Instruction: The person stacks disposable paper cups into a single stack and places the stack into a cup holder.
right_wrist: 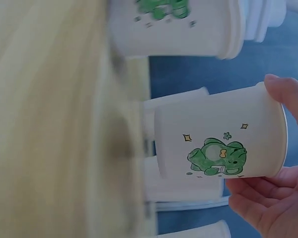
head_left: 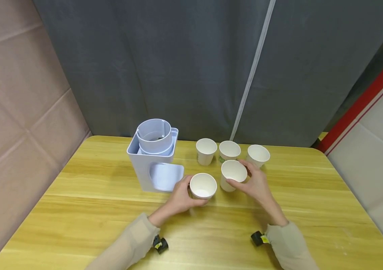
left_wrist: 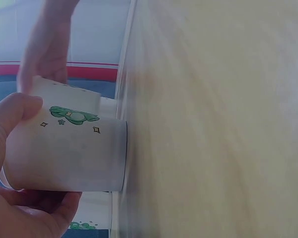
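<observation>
Left hand (head_left: 181,198) grips the left cup (head_left: 203,186), right hand (head_left: 258,186) the right cup (head_left: 233,173)
Head view: the two white paper cups are side by side at the middle of the wooden table (head_left: 66,221), three more cups (head_left: 229,150) in a row behind, a pale-blue container (head_left: 136,162) to the left; left wrist view: the left cup stands on the tabletop, thumb and fingers curled round it; right wrist view: the right cup, printed with a green cartoon animal, is tilted, base clear of the table, held near its rim

left sleeve (head_left: 131,240): beige | right sleeve (head_left: 288,243): beige | left camera (head_left: 162,246): black, yellow-marked | right camera (head_left: 256,238): same
</observation>
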`<state>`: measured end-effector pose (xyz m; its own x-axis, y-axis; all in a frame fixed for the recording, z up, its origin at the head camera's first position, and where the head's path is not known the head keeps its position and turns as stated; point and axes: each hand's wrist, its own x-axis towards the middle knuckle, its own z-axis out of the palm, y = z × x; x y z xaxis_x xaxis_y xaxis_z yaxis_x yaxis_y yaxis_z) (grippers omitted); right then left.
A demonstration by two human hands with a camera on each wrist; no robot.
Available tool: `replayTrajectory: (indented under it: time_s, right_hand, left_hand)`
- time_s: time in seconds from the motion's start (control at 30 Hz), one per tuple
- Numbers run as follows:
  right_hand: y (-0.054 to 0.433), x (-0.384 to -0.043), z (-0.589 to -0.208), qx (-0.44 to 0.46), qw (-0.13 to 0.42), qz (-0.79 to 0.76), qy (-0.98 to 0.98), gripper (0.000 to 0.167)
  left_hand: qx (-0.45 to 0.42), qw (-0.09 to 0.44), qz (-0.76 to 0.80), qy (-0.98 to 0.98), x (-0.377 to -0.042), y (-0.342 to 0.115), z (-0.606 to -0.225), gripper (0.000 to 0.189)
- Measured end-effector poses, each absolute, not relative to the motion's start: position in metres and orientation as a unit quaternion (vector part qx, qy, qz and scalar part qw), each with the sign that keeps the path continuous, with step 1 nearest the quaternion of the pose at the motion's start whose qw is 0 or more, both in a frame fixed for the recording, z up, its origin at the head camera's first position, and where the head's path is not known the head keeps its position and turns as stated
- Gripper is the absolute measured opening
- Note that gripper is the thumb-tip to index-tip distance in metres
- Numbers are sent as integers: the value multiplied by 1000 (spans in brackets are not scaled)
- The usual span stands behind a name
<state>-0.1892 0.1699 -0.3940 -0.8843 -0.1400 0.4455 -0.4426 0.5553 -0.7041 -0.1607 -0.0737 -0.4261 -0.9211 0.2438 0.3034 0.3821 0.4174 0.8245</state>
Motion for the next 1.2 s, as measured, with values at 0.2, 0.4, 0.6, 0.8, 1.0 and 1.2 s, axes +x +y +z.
replayTrajectory:
  time_s: [0.2, 0.4, 0.6, 0.8, 1.0, 1.2]
  right_hand:
    - [164, -182, -373, 203, 195, 455, -845, 59]
    - [155, -175, -352, 214, 211, 443, -845, 68]
    - [147, -169, -339, 239, 238, 413, -846, 71]
    - [143, -168, -331, 245, 245, 428, -835, 71]
    - [136, -166, -325, 245, 224, 469, -818, 71]
    - [127, -163, -323, 259, 186, 512, -798, 71]
  left_hand:
    - [-185, 69, -506, -839, -160, -74, -425, 67]
    - [-190, 74, -505, -839, -160, -74, -424, 66]
    - [-191, 74, -501, -841, -159, -75, -425, 66]
    - [-191, 70, -502, -841, -160, -74, -425, 67]
    - [-191, 68, -501, -841, -160, -74, -424, 67]
    - [-193, 57, -515, -834, -161, -75, -425, 66]
